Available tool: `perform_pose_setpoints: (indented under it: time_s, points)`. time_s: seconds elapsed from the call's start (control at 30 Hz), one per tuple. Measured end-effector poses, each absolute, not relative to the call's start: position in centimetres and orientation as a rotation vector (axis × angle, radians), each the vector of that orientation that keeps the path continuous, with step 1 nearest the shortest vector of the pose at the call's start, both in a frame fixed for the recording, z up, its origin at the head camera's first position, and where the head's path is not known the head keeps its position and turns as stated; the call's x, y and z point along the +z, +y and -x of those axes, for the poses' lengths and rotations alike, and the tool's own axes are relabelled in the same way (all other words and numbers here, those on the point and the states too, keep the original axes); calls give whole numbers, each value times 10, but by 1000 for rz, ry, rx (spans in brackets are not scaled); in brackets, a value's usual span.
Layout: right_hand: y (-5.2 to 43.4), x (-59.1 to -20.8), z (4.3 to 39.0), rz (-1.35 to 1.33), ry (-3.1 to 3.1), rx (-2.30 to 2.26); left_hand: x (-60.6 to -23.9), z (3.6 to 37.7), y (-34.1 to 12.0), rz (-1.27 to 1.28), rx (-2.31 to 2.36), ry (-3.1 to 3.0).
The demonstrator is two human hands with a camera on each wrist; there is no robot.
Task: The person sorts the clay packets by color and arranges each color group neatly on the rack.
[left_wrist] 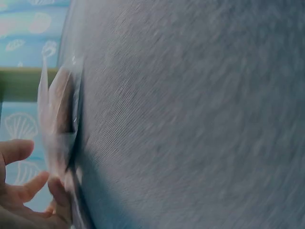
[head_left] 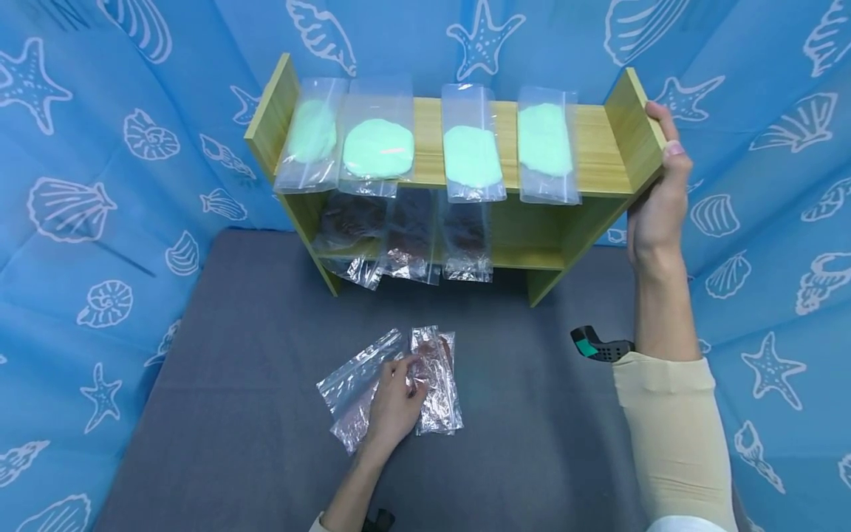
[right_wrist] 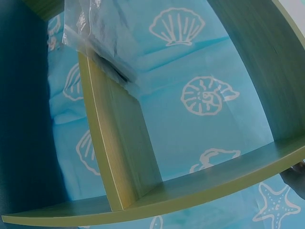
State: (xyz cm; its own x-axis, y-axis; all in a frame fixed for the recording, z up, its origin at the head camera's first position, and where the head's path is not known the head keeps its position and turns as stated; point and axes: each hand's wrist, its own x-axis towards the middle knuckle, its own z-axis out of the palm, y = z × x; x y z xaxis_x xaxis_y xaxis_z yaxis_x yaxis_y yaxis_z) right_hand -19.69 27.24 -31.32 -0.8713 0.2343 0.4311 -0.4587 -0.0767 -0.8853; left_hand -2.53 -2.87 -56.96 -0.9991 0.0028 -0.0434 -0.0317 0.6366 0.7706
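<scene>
My left hand (head_left: 397, 403) is over clear zip bags on the table, its fingertips at a small stack of bags (head_left: 442, 388) with reddish-brown contents. Another zip bag (head_left: 346, 391) lies slanted, partly under that hand. In the left wrist view, the fingers (left_wrist: 35, 186) are spread and a fingertip meets the edge of a bag (left_wrist: 59, 105). My right hand (head_left: 661, 199) holds the right side panel of a wooden two-tier shelf (head_left: 601, 148). Only dark fingertips (right_wrist: 294, 177) show at that panel in the right wrist view.
Several zip bags of pale green filling (head_left: 472, 155) lean along the upper tier. Three bags with dark contents (head_left: 408, 244) hang over the lower tier's front, left of its right end. A blue seashell-patterned curtain (head_left: 106, 244) surrounds the grey tabletop (head_left: 266, 414).
</scene>
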Motion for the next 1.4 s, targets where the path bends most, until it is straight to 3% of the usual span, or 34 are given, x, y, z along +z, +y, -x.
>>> perform_pose_setpoints:
  time_s: [0.7,1.17,1.4]
  points:
    - [271,-312,197,-256,-1726,1989,-576,22,1,-189,884,3146]
    - [271,-314,198,-273,-1719,1983,-575,21,1,-280,1432,2843]
    - [271,-316,198,-268,-1721,1987,-564,25,-4,-291,1777,2414]
